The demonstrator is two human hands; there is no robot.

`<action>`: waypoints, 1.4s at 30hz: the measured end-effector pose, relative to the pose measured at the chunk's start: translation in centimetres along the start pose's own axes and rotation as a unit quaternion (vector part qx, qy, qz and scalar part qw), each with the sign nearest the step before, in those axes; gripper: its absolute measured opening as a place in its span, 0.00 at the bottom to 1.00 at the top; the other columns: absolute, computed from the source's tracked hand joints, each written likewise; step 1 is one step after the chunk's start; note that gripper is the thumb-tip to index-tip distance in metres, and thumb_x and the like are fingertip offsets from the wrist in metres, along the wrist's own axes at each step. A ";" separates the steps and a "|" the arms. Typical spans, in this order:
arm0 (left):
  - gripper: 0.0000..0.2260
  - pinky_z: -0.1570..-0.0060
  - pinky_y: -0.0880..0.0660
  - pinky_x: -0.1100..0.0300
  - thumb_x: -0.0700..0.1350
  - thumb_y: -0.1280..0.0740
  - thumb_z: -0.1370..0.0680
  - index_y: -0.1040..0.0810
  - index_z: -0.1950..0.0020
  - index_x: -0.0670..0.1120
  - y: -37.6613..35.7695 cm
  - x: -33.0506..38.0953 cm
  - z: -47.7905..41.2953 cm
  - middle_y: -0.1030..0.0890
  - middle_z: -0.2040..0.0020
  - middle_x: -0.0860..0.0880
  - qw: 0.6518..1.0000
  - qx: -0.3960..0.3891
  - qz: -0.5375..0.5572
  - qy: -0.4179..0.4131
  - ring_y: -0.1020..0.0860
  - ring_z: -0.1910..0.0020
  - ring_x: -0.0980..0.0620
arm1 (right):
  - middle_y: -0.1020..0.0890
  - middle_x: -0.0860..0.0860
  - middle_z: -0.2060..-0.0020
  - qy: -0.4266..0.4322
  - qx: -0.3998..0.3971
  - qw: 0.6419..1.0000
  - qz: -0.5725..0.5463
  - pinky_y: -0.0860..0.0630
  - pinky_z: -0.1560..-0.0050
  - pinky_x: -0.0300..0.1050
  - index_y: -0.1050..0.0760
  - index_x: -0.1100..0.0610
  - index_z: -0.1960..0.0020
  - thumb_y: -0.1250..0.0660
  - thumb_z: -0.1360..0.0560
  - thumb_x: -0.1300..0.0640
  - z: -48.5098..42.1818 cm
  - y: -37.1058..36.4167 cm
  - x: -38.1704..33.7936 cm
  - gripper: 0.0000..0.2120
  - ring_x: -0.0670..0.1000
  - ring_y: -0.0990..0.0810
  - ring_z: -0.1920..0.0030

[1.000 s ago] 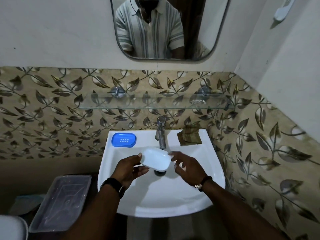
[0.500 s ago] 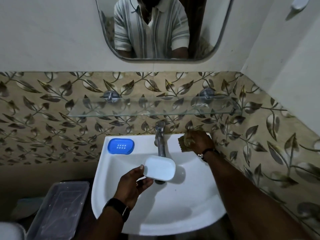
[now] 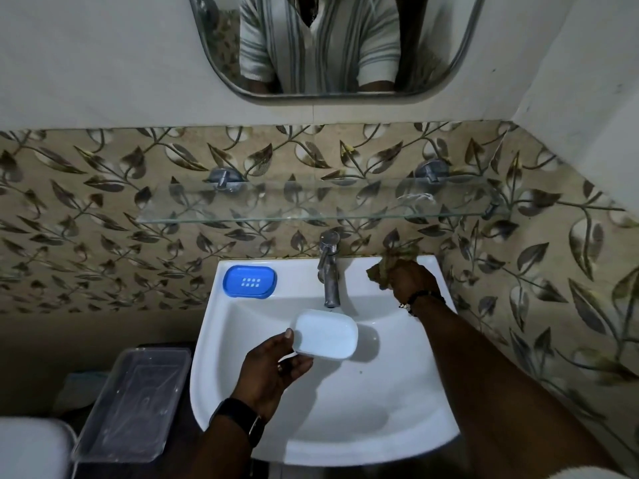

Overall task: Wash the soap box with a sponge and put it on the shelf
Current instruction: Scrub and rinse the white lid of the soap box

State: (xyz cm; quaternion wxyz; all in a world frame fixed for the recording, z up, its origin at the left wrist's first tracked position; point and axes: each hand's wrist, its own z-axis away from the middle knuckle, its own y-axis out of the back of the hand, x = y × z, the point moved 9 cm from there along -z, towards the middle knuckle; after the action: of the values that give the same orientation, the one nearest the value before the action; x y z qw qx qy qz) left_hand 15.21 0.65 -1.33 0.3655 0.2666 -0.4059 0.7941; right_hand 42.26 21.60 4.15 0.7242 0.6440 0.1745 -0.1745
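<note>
Soap box [image 3: 325, 335] in left hand [image 3: 273, 371]; sponge [image 3: 378, 271], seemingly, gripped.

Right hand [image 3: 413, 280] left the soap box [image 3: 326, 334] and gripped the sponge [image 3: 378, 273].

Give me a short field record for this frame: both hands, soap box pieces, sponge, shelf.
left hand: holds the white soap box by its left end over the sink
right hand: grips the sponge at the sink's back right corner
blue slotted tray: on the sink rim, left of the tap
glass shelf: on the wall above the tap; soap box not yet on it
</note>
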 end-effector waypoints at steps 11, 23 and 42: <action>0.15 0.55 0.16 0.51 0.45 0.27 0.24 0.17 0.41 0.37 -2.2 0.9 -0.2 0.13 0.47 0.40 1.000 -0.008 0.023 0.001 0.14 0.53 0.41 | 0.18 0.62 0.62 0.010 0.199 0.965 -0.171 0.25 0.56 0.51 0.22 0.65 0.59 0.28 0.28 0.60 2.0 8.9 -2.0 0.08 0.60 0.20 0.59; 0.11 0.52 0.16 0.51 0.43 0.29 0.20 0.19 0.43 0.37 -4.7 2.3 1.2 0.16 0.49 0.40 0.998 -0.004 0.058 -0.009 0.17 0.55 0.43 | 0.19 0.51 0.68 0.188 0.235 0.930 -0.209 0.26 0.64 0.45 0.23 0.57 0.62 0.28 0.29 0.58 11.7 10.8 -13.0 0.05 0.53 0.22 0.66; 0.08 0.55 0.15 0.56 0.36 0.36 0.19 0.19 0.46 0.34 -1.7 7.3 2.3 0.14 0.58 0.40 0.990 -0.004 0.036 -0.136 0.15 0.60 0.47 | 0.21 0.43 0.39 0.380 0.064 0.900 0.206 0.37 0.47 0.48 0.21 0.47 0.42 0.46 0.20 0.40 16.7 -1.0 -20.4 0.19 0.51 0.25 0.38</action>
State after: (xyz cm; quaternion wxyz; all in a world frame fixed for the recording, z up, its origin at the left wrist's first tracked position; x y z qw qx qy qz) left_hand 12.55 2.10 5.90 0.2790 0.3552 -0.4646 0.7617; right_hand 24.29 5.50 14.83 0.5799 0.7278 0.2882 0.2257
